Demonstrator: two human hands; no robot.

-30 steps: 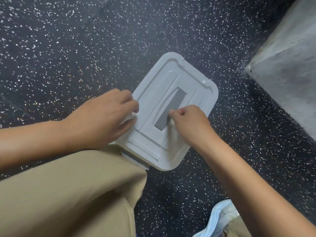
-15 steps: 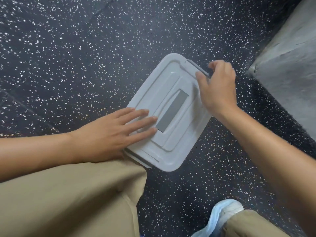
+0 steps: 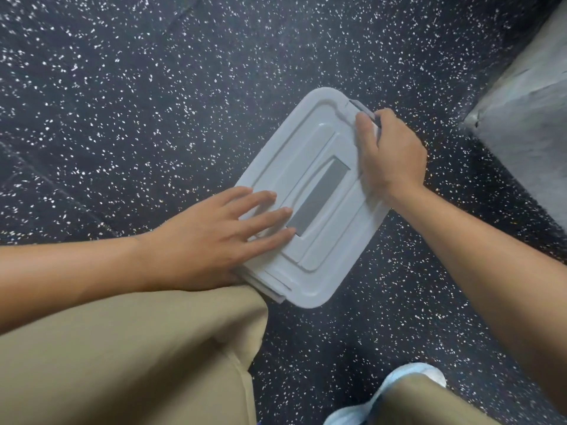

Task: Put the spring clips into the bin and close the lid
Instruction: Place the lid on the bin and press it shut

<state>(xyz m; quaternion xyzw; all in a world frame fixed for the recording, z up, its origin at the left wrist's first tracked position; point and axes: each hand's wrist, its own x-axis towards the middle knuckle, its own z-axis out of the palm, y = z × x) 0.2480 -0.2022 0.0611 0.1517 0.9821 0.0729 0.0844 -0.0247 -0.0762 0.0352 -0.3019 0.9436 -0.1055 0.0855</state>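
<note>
- Pale grey plastic is what catches the eye from the head camera: one bin [image 3: 277,291] sits on the dark speckled floor [image 3: 122,102], just beside the person's bent knee, with its lid [image 3: 310,167] already laid over the top.
- Left hand [image 3: 214,237] lies flat and spread on the near part of the lid, fingers [image 3: 264,214] reaching toward the darker grey handle strip [image 3: 319,196]; I judge it is there to pin the bin down so it does not slide or tip while the far end is worked.
- Right hand [image 3: 389,154] is curled over the far edge, thumb on top of the lid and fingers wrapped round a grey latch [image 3: 362,108], seemingly pressing it home.
- No spring clips are visible anywhere; presumably they are inside, though the opaque lid hides that.
- Counting: one bin, one lid, one handle strip, two hands, one latch showing clearly at the far end, and what looks like a second tab [image 3: 270,294] at the near end by the knee.
- One pale shoe [image 3: 408,378] and one grey block [image 3: 527,118] sit apart.
</note>
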